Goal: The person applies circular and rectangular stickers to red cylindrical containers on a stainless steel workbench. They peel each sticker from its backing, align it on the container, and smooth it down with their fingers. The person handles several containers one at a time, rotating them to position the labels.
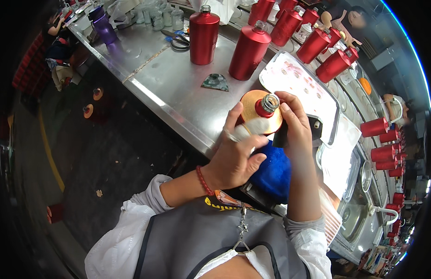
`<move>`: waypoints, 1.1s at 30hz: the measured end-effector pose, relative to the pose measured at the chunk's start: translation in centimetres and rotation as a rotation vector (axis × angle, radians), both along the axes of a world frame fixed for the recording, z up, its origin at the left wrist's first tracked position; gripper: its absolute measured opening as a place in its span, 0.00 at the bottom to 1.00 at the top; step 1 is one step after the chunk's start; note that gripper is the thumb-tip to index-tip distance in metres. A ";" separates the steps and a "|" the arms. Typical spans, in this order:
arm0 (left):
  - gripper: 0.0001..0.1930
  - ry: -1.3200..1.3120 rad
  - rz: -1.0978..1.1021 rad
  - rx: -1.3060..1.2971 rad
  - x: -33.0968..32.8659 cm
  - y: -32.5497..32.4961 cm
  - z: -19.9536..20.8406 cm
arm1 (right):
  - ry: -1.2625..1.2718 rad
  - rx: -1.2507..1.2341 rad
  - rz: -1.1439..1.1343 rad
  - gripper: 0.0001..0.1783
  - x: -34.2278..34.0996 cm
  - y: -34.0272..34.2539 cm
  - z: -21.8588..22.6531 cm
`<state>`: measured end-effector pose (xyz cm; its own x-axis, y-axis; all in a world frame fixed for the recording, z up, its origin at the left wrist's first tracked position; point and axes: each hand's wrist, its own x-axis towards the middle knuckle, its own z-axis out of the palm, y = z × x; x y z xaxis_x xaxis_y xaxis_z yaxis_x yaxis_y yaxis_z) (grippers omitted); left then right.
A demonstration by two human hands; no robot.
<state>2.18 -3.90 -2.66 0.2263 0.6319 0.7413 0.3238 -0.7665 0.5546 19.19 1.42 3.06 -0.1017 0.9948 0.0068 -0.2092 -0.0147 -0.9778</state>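
Observation:
A red bottle with a gold shoulder (pixel 248 107) and a bare glass neck is tilted toward me between my hands. My right hand (pixel 295 120) grips its right side, thumb and fingers near the neck. From the left, my left hand (pixel 238 156), with a red bead bracelet on its wrist, reaches round the bottle's side and front. A blurred white wrap or cloth (pixel 250 129) lies at its fingers, against the gold shoulder. Below the bottle is a blue rounded pad (pixel 274 172). Behind my right hand a dark piece with a hole (pixel 315 124) is partly hidden.
Two red bottles (pixel 204 39) (pixel 249 53) stand on the metal table (pixel 173 104), near scissors (pixel 180 42) and a patterned half-round piece (pixel 215 82). Right of them lies a white tray (pixel 290 76). More red bottles (pixel 314 45) line a conveyor. Other people work farther off.

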 end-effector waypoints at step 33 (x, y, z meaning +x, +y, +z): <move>0.37 -0.347 -0.493 -0.615 -2.7 3.6 2.2 | -0.551 0.519 -0.133 0.25 -0.4 -4.8 -1.7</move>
